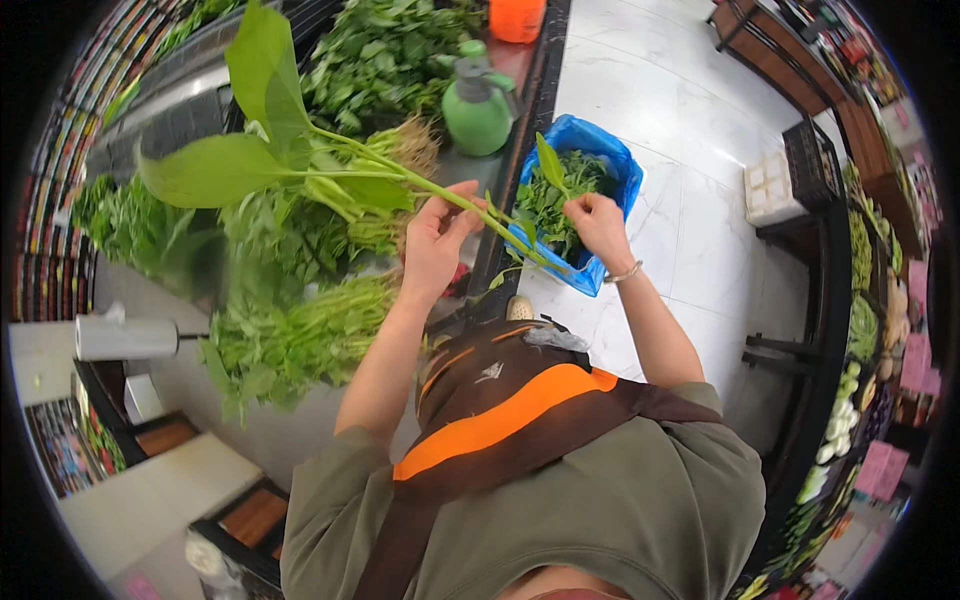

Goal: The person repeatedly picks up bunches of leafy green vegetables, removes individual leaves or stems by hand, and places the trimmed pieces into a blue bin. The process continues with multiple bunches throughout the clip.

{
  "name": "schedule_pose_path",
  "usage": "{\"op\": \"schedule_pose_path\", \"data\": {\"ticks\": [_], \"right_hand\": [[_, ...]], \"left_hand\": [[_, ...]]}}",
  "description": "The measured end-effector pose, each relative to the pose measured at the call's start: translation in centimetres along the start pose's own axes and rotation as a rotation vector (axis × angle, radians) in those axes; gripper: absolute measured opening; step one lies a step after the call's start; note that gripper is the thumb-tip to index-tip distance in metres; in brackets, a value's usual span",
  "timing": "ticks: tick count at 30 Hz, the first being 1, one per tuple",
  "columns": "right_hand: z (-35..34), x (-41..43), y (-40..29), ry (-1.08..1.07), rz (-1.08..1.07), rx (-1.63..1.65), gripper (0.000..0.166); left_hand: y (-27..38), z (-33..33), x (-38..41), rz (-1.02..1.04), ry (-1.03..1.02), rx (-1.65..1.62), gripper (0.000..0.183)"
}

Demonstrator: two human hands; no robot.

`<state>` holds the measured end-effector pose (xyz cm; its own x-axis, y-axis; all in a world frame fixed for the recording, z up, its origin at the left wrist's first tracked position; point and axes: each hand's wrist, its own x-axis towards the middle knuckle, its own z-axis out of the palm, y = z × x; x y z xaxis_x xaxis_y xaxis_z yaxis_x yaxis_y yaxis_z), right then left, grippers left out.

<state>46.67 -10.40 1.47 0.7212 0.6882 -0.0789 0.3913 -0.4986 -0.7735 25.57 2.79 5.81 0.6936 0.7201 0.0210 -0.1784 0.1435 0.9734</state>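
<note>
My left hand holds a long green stalk between thumb and fingers. Its large leaves spread to the upper left, and its lower end points down to the right, over the bin's near edge. My right hand pinches a single green leaf above a bin lined with a blue plastic bag. Loose leafy greens lie inside the bin. Bundles of greens with pale roots lie on the counter beside my left hand.
A green spray bottle and an orange container stand near the counter's edge. More leafy bunches lie on the left, near a plastic bag roll. Across the tiled floor, at right, are a white foam box and vegetable shelves.
</note>
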Motion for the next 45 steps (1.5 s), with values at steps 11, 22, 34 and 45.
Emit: {"op": "schedule_pose_path", "data": {"ticks": [11, 22, 34, 45], "right_hand": [[-4.0, 9.8, 3.4, 0.014, -0.189, 0.518, 0.044], [-5.5, 7.8, 4.4, -0.065, -0.218, 0.827, 0.01], [-6.8, 7.5, 5.9, 0.073, -0.522, 0.885, 0.007], [-11.5, 11.8, 11.0, 0.054, 0.006, 0.602, 0.024]], "left_hand": [[-6.9, 10.3, 12.0, -0.068, -0.283, 0.356, 0.031], [-9.2, 13.9, 14.0, -0.22, -0.274, 0.157, 0.02], [-6.7, 18.1, 13.8, -0.187, -0.065, 0.163, 0.019], [-0.5, 14.9, 17.9, 0.068, 0.08, 0.258, 0.021]]}}
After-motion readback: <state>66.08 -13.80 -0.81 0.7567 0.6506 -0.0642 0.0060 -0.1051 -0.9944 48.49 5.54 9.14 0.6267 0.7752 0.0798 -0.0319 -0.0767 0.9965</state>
